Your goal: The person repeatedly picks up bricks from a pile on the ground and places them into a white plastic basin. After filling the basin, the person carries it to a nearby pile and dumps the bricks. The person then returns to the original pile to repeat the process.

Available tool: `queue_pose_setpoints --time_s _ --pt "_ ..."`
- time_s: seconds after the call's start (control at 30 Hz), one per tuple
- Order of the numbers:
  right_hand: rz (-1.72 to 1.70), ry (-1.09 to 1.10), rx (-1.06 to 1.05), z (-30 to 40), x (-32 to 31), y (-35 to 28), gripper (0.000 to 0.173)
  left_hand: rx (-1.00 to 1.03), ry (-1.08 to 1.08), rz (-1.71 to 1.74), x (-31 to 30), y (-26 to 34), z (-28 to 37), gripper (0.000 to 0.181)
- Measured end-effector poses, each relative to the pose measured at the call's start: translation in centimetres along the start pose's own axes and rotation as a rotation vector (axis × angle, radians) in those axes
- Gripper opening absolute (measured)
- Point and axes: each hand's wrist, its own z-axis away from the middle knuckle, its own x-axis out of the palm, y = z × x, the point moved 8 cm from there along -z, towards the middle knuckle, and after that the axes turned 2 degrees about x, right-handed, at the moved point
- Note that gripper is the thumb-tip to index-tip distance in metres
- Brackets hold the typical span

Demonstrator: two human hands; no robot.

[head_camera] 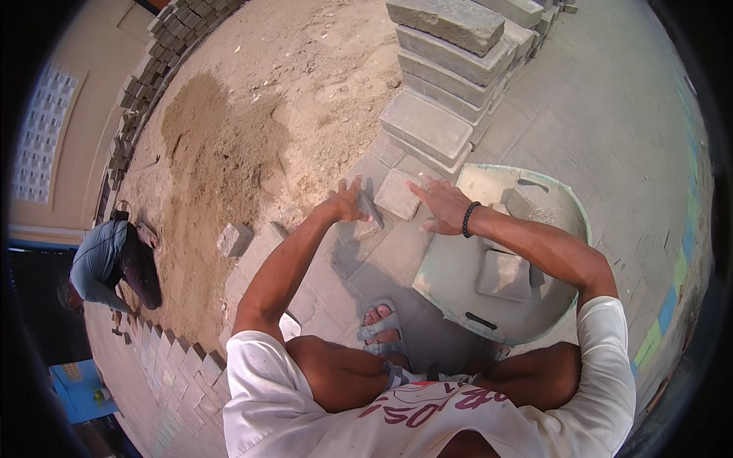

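My left hand [345, 202] is at a small wedge-shaped piece of concrete paver [366, 223], its thumb across the piece and its fingers spread; whether it grips the piece is hard to see. To the right of that piece lies a squarish paving block [397, 194] on the laid pavers [395, 252]. My right hand [444, 205] is spread open, its fingertips at the block's right edge, with nothing visible in its grasp. Under my right forearm sits a pale, worn plastic tub [446, 269] with slotted handles, holding several blocks and broken pieces [504, 276].
Stacked concrete blocks [426, 126] rise ahead. Loose sand [229, 143] spreads to the left, with a lone block [235, 239] at the pavers' edge. Further left, a crouching person [111, 263] works near a hammer [121, 335]. More pavers line the wall [166, 46].
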Motion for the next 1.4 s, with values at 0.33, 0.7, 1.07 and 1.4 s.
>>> queue_pose_setpoints --time_s 0.33,0.7,1.07,1.4 --pt "0.129 -0.044 0.183 -7.3 4.9 -0.7 0.104 0.002 0.243 -0.237 3.7 0.9 2.7 0.123" --pt "-0.060 -0.081 0.184 -0.3 3.1 2.1 0.099 0.016 0.216 -0.281 4.1 0.6 1.6 0.123" --pt "0.160 -0.268 0.141 23.3 -0.1 2.2 0.099 0.007 0.209 -0.235 2.2 1.5 1.8 0.120" --pt "0.127 -0.286 0.303 28.6 3.3 4.4 0.096 0.528 0.147 -0.276 2.3 18.5 4.3 0.113"
